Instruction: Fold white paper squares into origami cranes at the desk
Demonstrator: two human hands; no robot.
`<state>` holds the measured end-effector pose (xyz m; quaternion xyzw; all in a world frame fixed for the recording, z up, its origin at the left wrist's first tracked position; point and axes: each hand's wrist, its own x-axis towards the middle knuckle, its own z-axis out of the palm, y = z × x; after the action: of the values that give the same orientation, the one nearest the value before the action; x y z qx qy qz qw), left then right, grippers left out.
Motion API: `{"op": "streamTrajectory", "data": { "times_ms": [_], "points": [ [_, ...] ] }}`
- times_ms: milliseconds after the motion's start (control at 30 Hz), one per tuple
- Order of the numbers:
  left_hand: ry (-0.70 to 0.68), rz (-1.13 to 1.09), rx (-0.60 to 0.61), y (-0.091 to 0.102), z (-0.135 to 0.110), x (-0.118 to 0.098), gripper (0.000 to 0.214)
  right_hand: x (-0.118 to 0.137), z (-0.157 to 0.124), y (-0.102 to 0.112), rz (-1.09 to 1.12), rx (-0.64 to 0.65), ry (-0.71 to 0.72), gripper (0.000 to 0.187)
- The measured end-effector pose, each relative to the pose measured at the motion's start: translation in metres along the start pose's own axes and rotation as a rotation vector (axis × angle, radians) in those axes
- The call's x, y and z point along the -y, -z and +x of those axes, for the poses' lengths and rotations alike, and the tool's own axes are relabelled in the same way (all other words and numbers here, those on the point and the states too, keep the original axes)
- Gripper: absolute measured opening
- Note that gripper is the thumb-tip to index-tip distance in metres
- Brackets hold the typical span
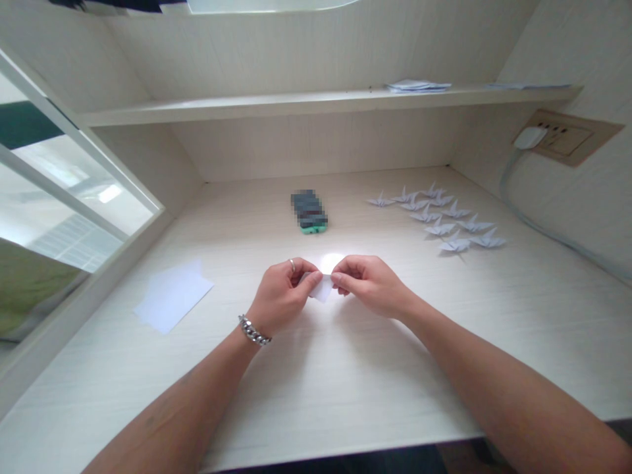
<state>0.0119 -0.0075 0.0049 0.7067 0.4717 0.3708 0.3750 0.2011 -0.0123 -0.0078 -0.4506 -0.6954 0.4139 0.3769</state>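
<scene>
Our left hand (281, 293) and right hand (372, 284) pinch the paper (323, 290) between them; light, even tension should hold its edge straight.

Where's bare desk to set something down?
Bare desktop lies between the white sheets and the dark object, and between the paper cranes and the right forearm. It's crowded at back right among the cranes, and centrally, where left hand and right hand pinch paper.

No text was readable. The dark, oblong, green-ended device (310, 212) toward the back edge of the pale wood-grained desk (237, 227) was pixelated.
</scene>
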Motion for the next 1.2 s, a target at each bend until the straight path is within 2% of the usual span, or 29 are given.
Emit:
{"op": "streamTrajectory", "data": {
  "times_ms": [133, 367, 633, 800, 933, 1033, 1200],
  "points": [
    [-0.016, 0.027, 0.005, 0.000, 0.000, 0.001, 0.017, -0.001, 0.000, 0.000, 0.033, 0.012, -0.004, 0.015],
    [-0.107, 0.266, 0.066, -0.003, -0.002, 0.004, 0.015, 0.001, -0.003, -0.006, -0.175, 0.018, 0.089, 0.014],
    [-0.040, 0.113, 0.068, 0.003, -0.001, 0.002, 0.016, 0.008, -0.002, 0.005, -0.210, 0.053, 0.031, 0.013],
    [0.030, 0.014, -0.035, 0.012, 0.002, 0.003, 0.015, 0.001, 0.001, 0.016, -0.165, 0.010, -0.034, 0.012],
    [0.024, 0.001, 0.015, 0.007, 0.002, 0.004, 0.015, 0.001, 0.000, 0.009, -0.118, -0.020, 0.014, 0.015],
    [-0.018, 0.060, 0.049, 0.001, 0.001, 0.004, 0.014, 0.003, -0.001, 0.003, -0.162, 0.026, 0.061, 0.016],
    [0.034, 0.007, -0.016, 0.002, 0.002, 0.006, 0.014, 0.000, 0.001, 0.010, -0.171, 0.015, -0.003, 0.013]
  ]
}}
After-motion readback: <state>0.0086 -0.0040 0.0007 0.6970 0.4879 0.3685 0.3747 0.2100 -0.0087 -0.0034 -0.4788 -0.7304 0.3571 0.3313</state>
